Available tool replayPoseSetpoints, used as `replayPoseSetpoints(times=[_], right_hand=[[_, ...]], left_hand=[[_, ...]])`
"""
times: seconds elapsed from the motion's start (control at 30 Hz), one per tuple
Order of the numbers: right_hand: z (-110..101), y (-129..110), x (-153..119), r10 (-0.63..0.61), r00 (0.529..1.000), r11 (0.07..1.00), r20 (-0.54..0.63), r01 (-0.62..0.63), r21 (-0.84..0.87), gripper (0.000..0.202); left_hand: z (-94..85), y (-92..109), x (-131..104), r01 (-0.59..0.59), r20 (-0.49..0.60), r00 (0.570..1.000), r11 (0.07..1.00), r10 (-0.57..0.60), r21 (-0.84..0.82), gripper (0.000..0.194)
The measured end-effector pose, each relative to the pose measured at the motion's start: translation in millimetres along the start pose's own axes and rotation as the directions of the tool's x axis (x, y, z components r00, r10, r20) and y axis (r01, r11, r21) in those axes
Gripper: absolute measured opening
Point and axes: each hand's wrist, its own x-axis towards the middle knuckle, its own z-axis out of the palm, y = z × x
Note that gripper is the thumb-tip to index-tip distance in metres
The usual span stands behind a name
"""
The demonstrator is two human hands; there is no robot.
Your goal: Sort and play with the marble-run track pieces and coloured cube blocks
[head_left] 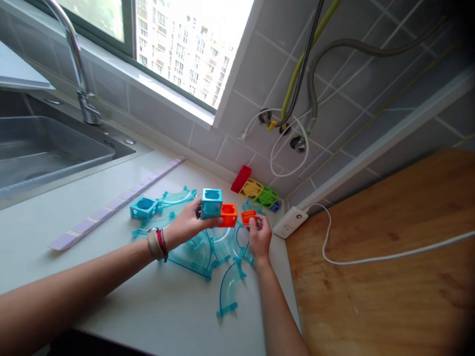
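Observation:
My left hand point(191, 217) is closed around a light-blue hollow toy block point(211, 202), held above the counter. An orange hollow block point(229, 215) sits against its right side, near my left thumb; whether the two are joined I cannot tell. In my right hand point(261, 235), a smaller orange block point(248, 217) is pinched between the fingers, slightly apart from the other orange one. Under both hands lie several clear blue curved track pieces point(228, 289). Another light-blue block point(144, 208) rests on the counter to the left.
A red block point(241, 179), a yellow block point(251, 188) and a green block point(267, 197) stand by the wall. A lilac strip point(118, 202) lies on the counter point(156, 311). The sink point(107, 153) is left; a white power device point(290, 222) with a cable stands right, beside a wooden board point(371, 291).

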Motion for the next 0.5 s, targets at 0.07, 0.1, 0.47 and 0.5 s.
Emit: replayPoseSetpoints(times=[0.07,0.1,0.47,0.5], right_hand=[[-1.0,0.0,0.5,0.044,0.999,0.996,0.008,-0.045,0.076,0.035],[-1.3,-0.3,0.7,0.078,0.997,0.988,0.009,-0.079,0.136,0.037],[-2.0,1.2,6.6,0.268,0.963,0.868,-0.013,-0.235,0.437,0.039],[-2.3,-0.8,7.3,0.274,0.962,0.852,-0.013,-0.236,0.467,0.039]], left_hand=[[0.4,-4.3,0.4,-0.003,0.029,1.0,1.0,0.003,0.007,0.052],[0.6,-5.9,0.5,-0.006,0.039,0.999,1.0,0.005,0.013,0.052],[0.1,-9.8,-1.4,-0.092,0.068,0.994,0.992,0.086,0.087,0.048],[0.0,-10.8,-1.2,-0.102,0.074,0.993,0.991,0.095,0.087,0.047]])
